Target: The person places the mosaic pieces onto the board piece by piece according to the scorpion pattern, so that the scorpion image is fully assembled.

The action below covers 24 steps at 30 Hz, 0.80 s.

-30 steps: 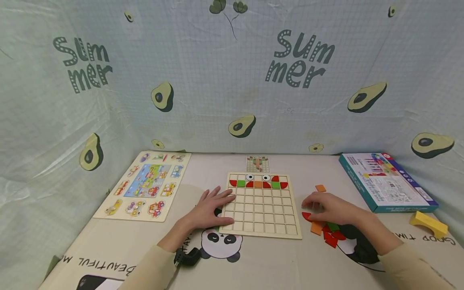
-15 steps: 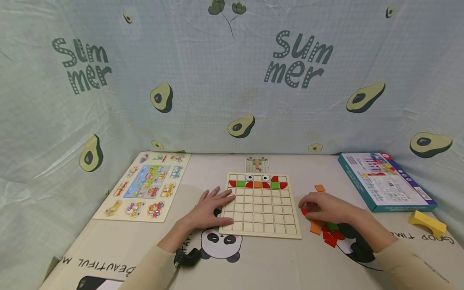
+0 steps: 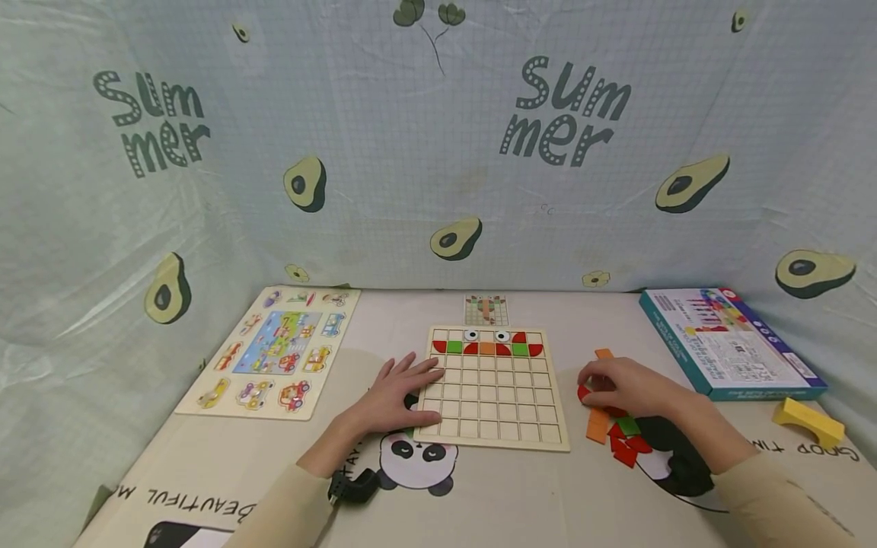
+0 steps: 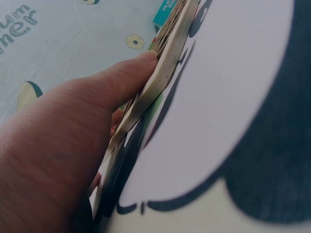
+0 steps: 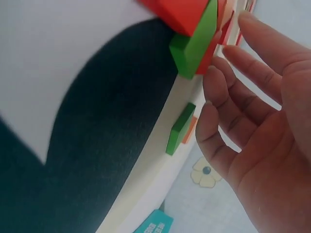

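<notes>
My left hand (image 3: 397, 399) rests with spread fingers on the left edge of a wooden grid board (image 3: 497, 395); its thumb (image 4: 131, 73) lies on the rim in the left wrist view. Red, green and orange tiles and two eye tiles fill part of the board's top rows. To the right of the board, my right hand (image 3: 626, 388) pinches a red tile (image 3: 583, 393) between thumb and fingertips, low over the table. Beneath and beside that hand lie loose tiles: orange (image 3: 597, 427), green (image 3: 627, 426) and several red (image 3: 625, 452). The right wrist view barely shows the pinched tile.
A small pattern card (image 3: 486, 310) lies behind the board. At left is a vehicle picture puzzle (image 3: 322, 396). A game box (image 3: 736, 342) and a yellow arch block (image 3: 810, 422) sit at right. Part of a phone-like object (image 3: 185, 535) shows at the front left.
My right hand has closed its fingertips on the red tile, which has shifted from the table spot beside the orange tile. The hand moved left, then back right. My left hand stays put.
</notes>
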Each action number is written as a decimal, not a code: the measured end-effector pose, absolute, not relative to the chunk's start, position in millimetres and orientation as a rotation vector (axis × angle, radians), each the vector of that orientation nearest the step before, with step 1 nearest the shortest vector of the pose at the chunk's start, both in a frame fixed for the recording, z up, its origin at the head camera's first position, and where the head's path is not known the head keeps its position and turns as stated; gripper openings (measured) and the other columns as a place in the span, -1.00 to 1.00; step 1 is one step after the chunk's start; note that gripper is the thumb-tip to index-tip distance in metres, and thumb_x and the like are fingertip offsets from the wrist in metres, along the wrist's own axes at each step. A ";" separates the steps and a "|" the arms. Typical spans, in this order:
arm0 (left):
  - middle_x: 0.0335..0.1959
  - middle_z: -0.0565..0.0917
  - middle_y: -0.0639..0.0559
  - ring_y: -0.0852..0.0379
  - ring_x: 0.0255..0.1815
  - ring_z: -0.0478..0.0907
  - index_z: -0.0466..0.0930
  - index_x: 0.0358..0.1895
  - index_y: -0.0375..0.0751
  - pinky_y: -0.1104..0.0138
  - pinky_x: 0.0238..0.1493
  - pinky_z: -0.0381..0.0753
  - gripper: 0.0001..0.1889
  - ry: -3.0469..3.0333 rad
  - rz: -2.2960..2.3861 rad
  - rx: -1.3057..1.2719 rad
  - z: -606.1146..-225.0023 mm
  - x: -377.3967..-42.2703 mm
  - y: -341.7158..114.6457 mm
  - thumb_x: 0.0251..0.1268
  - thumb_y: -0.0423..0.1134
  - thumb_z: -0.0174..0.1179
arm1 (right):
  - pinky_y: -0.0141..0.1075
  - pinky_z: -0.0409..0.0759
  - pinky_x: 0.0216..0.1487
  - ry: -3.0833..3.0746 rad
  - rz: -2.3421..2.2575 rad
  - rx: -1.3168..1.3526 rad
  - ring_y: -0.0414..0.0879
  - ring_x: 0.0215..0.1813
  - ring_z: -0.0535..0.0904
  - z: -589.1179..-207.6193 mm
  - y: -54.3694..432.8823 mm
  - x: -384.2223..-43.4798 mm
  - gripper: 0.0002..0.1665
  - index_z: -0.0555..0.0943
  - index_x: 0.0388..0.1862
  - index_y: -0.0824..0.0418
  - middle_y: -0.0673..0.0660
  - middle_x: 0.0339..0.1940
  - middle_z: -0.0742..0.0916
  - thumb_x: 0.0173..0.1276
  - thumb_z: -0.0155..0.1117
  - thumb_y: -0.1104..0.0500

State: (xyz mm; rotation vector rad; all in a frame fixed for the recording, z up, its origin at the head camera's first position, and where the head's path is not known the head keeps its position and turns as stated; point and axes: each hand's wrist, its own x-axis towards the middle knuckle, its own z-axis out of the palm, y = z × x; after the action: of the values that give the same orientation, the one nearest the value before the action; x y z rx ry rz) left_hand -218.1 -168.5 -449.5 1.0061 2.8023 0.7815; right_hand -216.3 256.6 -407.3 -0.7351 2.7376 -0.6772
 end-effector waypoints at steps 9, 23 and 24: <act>0.57 0.25 -0.04 -0.25 0.62 -0.12 0.37 0.51 -0.06 -0.22 0.50 -0.28 -0.21 2.806 0.781 1.009 -447.8 -218.4 -168.9 0.26 0.20 0.31 | -0.37 0.61 -0.21 2.682 -0.704 -0.796 -0.13 -0.21 0.51 -405.1 261.5 -217.0 -0.62 0.64 0.16 0.11 -0.09 -0.27 0.60 0.37 0.41 0.20; 0.57 0.25 -0.03 -0.25 0.62 -0.12 0.36 0.52 -0.05 -0.21 0.50 -0.28 -0.20 2.806 0.773 1.009 -450.3 -218.1 -168.3 0.27 0.20 0.31 | -0.38 0.63 -0.18 2.713 -0.667 -0.707 -0.12 -0.19 0.53 -407.8 260.1 -215.7 -0.76 0.66 -0.05 0.13 -0.08 -0.23 0.65 0.34 0.45 0.18; 0.57 0.25 -0.03 -0.25 0.62 -0.12 0.36 0.51 -0.05 -0.21 0.50 -0.28 -0.20 2.806 0.772 1.011 -450.2 -218.0 -168.4 0.27 0.20 0.31 | -0.37 0.63 -0.20 2.717 -0.667 -0.697 -0.12 -0.20 0.52 -408.0 260.1 -215.4 -0.76 0.66 -0.06 0.13 -0.08 -0.25 0.64 0.33 0.46 0.16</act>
State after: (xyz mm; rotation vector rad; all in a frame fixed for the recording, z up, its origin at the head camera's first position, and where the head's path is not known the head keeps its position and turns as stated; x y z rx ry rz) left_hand -218.0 -168.4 -450.2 1.0105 2.8062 0.7723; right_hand -215.4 260.1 -408.0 -0.6971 2.7171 -0.6667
